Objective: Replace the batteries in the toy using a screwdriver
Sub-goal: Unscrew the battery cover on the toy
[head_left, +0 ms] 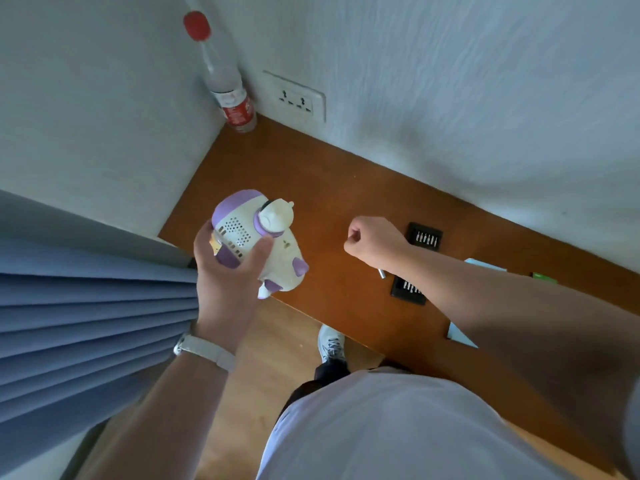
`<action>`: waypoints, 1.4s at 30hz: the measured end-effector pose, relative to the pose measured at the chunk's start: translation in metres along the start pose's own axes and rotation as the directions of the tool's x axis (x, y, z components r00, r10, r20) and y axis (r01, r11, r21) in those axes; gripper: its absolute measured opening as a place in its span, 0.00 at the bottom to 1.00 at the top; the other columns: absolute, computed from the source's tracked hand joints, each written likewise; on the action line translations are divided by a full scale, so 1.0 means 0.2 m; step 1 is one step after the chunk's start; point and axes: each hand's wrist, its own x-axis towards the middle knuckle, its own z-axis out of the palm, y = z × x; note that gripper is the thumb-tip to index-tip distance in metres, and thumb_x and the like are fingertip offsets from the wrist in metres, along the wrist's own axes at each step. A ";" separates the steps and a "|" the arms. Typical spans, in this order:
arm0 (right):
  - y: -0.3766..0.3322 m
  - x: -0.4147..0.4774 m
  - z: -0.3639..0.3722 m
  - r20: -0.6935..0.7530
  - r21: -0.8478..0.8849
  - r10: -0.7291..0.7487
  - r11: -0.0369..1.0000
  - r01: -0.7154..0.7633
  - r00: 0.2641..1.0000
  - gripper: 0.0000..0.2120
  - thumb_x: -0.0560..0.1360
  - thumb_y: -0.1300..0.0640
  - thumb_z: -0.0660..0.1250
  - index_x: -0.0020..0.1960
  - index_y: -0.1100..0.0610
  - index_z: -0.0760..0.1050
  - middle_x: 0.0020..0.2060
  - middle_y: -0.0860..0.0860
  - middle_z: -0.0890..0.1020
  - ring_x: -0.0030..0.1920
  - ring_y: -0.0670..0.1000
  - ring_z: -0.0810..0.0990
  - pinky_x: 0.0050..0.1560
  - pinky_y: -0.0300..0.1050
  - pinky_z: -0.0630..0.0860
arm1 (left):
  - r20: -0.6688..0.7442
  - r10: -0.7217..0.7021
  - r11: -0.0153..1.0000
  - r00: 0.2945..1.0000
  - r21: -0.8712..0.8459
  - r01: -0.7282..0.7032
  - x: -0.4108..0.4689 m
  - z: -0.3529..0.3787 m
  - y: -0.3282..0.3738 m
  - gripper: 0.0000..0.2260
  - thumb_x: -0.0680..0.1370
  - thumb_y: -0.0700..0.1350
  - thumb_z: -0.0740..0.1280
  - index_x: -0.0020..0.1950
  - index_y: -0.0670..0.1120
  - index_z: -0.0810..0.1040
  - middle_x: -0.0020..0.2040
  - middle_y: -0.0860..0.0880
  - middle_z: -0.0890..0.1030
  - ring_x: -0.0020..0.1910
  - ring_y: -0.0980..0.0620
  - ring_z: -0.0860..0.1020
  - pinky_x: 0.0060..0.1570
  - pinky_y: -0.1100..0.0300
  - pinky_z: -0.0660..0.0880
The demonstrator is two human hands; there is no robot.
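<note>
My left hand (227,271) grips a white and purple toy (258,240) above the left end of the brown wooden table (329,188), speaker grille facing up. My right hand (372,239) hovers over the table's middle with its fingers curled into a fist; whether it holds something small is hidden. Two black trays of screwdriver bits (424,236) (408,291) lie to the right of that hand. A small silver cylinder (381,273), perhaps a battery or a bit, rests on the table below my right wrist.
A clear bottle with a red cap and label (232,95) stands in the back left corner. A wall socket (296,97) sits just above the table. Blue curtain folds (93,323) hang at the left. White and green items (545,276) lie at the right.
</note>
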 end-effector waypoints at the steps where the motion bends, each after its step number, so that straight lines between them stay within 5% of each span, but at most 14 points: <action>1: -0.01 0.01 0.02 0.007 -0.040 -0.004 0.999 0.004 1.000 0.05 0.76 0.54 0.64 0.45 0.55 0.76 0.34 0.50 0.81 0.32 0.50 0.80 0.35 0.49 0.80 | -0.004 -0.004 1.000 1.000 -0.011 0.004 0.00 0.00 0.00 0.40 0.71 0.54 0.79 0.77 0.58 0.61 0.51 0.70 0.80 0.59 0.55 0.80 0.49 0.46 0.84; 12: -0.02 0.03 0.06 0.003 -0.171 0.010 0.985 -0.010 1.000 0.06 0.78 0.55 0.61 0.49 0.54 0.76 0.34 0.47 0.77 0.33 0.49 0.77 0.31 0.41 0.69 | -0.021 -0.027 1.000 0.999 -0.014 0.027 0.01 0.00 -0.06 0.38 0.74 0.50 0.77 0.77 0.57 0.60 0.46 0.74 0.79 0.52 0.65 0.81 0.38 0.60 0.83; 18: -0.01 -0.05 -0.06 -0.029 0.022 0.036 0.999 -0.035 0.999 0.04 0.78 0.53 0.62 0.49 0.52 0.75 0.35 0.47 0.81 0.31 0.48 0.80 0.31 0.46 0.77 | -0.005 -0.003 1.000 1.000 0.014 0.003 0.03 0.05 -0.01 0.39 0.72 0.53 0.78 0.77 0.59 0.60 0.44 0.77 0.76 0.55 0.58 0.79 0.38 0.59 0.84; 21: 0.02 -0.11 -0.14 -0.084 0.120 0.035 0.993 -0.025 0.996 0.03 0.77 0.53 0.63 0.46 0.50 0.75 0.36 0.47 0.81 0.29 0.45 0.77 0.27 0.39 0.73 | 0.038 0.031 0.999 0.999 0.028 -0.032 0.05 0.09 0.03 0.39 0.72 0.54 0.78 0.76 0.60 0.60 0.45 0.77 0.76 0.57 0.56 0.79 0.45 0.53 0.85; 26: 0.02 -0.28 -0.28 -0.190 0.280 0.067 0.960 -0.011 0.979 0.04 0.77 0.53 0.63 0.45 0.48 0.76 0.36 0.43 0.80 0.31 0.43 0.77 0.31 0.38 0.72 | 0.130 0.159 0.985 0.979 0.052 -0.167 0.06 0.20 0.13 0.39 0.71 0.55 0.79 0.75 0.60 0.59 0.45 0.79 0.73 0.54 0.60 0.78 0.38 0.64 0.82; 31: 0.01 -0.48 -0.40 -0.190 0.361 0.112 0.932 -0.037 0.975 0.06 0.78 0.50 0.62 0.43 0.44 0.75 0.37 0.46 0.82 0.35 0.42 0.80 0.32 0.34 0.71 | 0.243 0.226 0.973 0.943 -0.005 -0.231 0.04 0.30 0.24 0.38 0.71 0.53 0.79 0.75 0.61 0.60 0.48 0.73 0.78 0.52 0.65 0.81 0.46 0.57 0.84; 36: -0.04 -0.63 -0.43 -0.169 0.574 0.147 0.818 -0.023 0.975 0.05 0.78 0.49 0.63 0.47 0.47 0.77 0.40 0.47 0.84 0.41 0.45 0.84 0.41 0.40 0.82 | 0.366 0.323 0.944 0.873 -0.057 -0.325 -0.01 0.41 0.32 0.39 0.73 0.51 0.78 0.77 0.57 0.59 0.50 0.70 0.79 0.53 0.70 0.79 0.46 0.58 0.84; 42: -0.13 -0.70 -0.48 -0.155 0.722 0.191 0.691 -0.021 0.969 0.05 0.78 0.47 0.64 0.51 0.41 0.78 0.37 0.42 0.85 0.37 0.43 0.83 0.37 0.33 0.78 | 0.460 0.428 0.899 0.778 -0.124 -0.421 -0.09 0.49 0.43 0.38 0.71 0.49 0.78 0.74 0.60 0.59 0.50 0.69 0.79 0.55 0.68 0.79 0.39 0.70 0.78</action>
